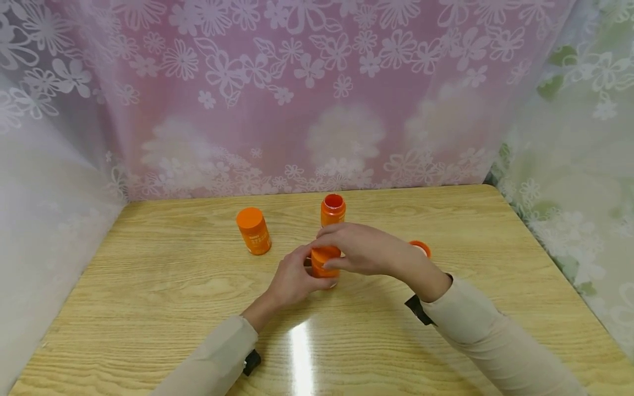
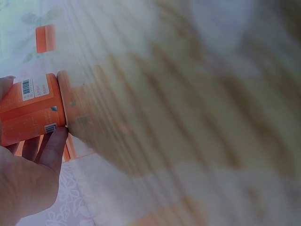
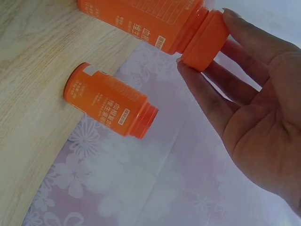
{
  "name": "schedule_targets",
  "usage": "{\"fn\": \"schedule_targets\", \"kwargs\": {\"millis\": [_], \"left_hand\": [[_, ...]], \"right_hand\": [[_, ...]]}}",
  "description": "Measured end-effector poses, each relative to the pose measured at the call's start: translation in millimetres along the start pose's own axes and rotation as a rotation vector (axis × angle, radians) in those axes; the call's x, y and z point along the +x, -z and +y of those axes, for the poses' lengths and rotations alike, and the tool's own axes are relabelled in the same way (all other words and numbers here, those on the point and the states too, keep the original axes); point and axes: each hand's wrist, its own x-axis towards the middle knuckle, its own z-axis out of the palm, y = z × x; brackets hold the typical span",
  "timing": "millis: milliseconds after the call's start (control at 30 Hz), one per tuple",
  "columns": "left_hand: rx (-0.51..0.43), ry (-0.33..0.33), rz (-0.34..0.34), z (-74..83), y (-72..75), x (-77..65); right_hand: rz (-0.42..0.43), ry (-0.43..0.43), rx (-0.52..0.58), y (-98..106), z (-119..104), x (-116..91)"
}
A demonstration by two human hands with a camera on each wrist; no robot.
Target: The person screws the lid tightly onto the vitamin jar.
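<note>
An orange bottle (image 1: 324, 269) with printed labels stands on the table, its body gripped low by my left hand (image 1: 292, 278). In the left wrist view, fingers and thumb wrap this bottle (image 2: 30, 103) close to its base. From above, my right hand (image 1: 369, 250) pinches the orange lid (image 3: 205, 42) between thumb and fingertips. The lid sits at the bottle's neck, and part of the neck shows below it in the right wrist view. Just behind stands a second orange bottle (image 1: 333, 206), lidless, its mouth facing up.
To the left stands another orange bottle (image 1: 253, 231) with its lid on. A loose orange lid (image 1: 421, 247) lies right of the hands, partly hidden by the right forearm. Flowered curtains (image 1: 317, 110) hang behind and beside the wooden table (image 1: 163, 286).
</note>
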Motion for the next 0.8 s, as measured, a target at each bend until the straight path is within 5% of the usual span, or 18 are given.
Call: {"fn": "schedule_targets", "kwargs": {"millis": [600, 800], "left_hand": [[0.003, 0.002, -0.001, 1.9, 0.3, 0.4], [0.018, -0.006, 0.0, 1.7, 0.2, -0.7]], "right_hand": [[0.198, -0.323, -0.142, -19, -24, 3], [0.165, -0.283, -0.079, -20, -15, -1]]}}
